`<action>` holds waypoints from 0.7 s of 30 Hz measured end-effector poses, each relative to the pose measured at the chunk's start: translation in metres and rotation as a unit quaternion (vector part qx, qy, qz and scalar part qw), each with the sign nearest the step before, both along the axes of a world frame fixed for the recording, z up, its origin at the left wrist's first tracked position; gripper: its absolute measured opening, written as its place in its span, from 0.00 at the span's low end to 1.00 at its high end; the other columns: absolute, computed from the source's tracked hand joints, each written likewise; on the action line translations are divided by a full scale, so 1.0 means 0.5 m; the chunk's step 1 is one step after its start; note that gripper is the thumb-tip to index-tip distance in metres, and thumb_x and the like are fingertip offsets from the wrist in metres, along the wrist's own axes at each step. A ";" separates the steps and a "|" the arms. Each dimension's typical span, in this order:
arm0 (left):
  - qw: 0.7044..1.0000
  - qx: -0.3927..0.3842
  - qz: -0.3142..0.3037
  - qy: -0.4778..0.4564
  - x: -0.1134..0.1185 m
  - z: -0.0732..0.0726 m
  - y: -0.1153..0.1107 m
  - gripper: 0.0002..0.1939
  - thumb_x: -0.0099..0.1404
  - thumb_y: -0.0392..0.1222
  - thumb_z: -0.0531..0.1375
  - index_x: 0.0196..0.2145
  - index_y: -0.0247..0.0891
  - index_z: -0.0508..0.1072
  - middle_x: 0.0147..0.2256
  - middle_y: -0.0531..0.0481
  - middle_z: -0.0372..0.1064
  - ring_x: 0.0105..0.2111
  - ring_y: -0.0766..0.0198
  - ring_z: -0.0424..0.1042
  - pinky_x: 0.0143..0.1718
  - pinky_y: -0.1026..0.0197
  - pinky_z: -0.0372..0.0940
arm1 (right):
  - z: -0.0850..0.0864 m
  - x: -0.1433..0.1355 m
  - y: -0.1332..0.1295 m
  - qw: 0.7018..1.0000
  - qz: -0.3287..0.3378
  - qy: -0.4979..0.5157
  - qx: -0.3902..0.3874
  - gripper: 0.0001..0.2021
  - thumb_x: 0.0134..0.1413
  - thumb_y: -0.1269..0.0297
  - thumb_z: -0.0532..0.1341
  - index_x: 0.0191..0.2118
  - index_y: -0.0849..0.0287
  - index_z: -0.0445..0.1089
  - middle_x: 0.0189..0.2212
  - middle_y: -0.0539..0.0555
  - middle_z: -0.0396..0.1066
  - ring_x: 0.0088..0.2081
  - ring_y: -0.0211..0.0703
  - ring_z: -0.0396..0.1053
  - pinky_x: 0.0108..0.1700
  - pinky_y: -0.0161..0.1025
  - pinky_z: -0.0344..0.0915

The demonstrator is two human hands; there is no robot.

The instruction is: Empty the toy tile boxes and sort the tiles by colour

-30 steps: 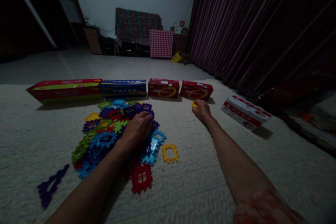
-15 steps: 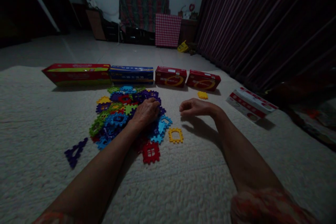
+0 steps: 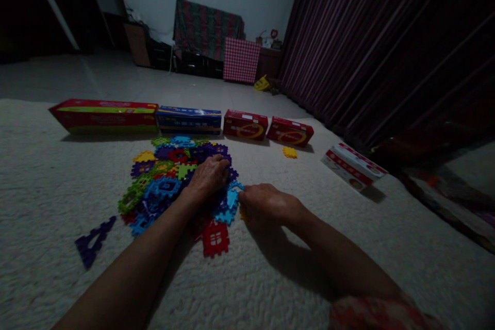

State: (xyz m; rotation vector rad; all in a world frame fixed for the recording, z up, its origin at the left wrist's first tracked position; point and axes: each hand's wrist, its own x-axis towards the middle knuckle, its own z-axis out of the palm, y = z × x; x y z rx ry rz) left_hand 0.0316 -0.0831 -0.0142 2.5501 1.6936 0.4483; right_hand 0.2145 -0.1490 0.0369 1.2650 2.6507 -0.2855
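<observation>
Reaching low with the right hand, fingers bunched narrow, over the yellow piece just right of the pile of plastic pieces. Showing only a sliver of yellow there; can't tell its direction or long axis, nor whether it's gripped. Pressing the left hand onto the pile's right side, fingers curled close; can't tell if holding anything. Over at near left, lying flat and apart: the purple triangle, pointing far right, long axis slanting from near left. Sitting near right of the pile, the red window piece, roughly square-on.
</observation>
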 end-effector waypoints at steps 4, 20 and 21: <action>1.000 0.008 -0.004 0.000 0.001 0.001 -0.001 0.15 0.70 0.38 0.52 0.48 0.41 0.77 0.49 0.43 0.72 0.49 0.57 0.72 0.50 0.58 0.68 | 0.006 0.008 0.007 1.000 -0.003 0.030 0.000 0.12 0.39 0.67 0.70 0.35 0.55 0.74 0.34 0.55 0.74 0.29 0.42 0.67 0.30 0.38 0.59; 0.996 -0.010 -0.086 0.014 0.020 0.004 -0.011 0.14 0.69 0.37 0.54 0.43 0.42 0.80 0.41 0.43 0.75 0.43 0.58 0.73 0.49 0.58 0.67 | -0.042 0.157 0.196 0.977 -0.139 0.157 0.039 0.17 0.53 0.67 0.64 0.50 0.58 0.74 0.46 0.57 0.75 0.46 0.47 0.72 0.48 0.40 0.67; 0.996 -0.010 -0.086 0.015 0.019 0.003 -0.011 0.14 0.70 0.37 0.54 0.43 0.42 0.80 0.41 0.43 0.75 0.43 0.58 0.73 0.49 0.59 0.67 | -0.050 0.163 0.199 0.977 -0.147 0.151 0.039 0.21 0.50 0.64 0.68 0.52 0.57 0.73 0.48 0.58 0.74 0.47 0.49 0.72 0.49 0.41 0.68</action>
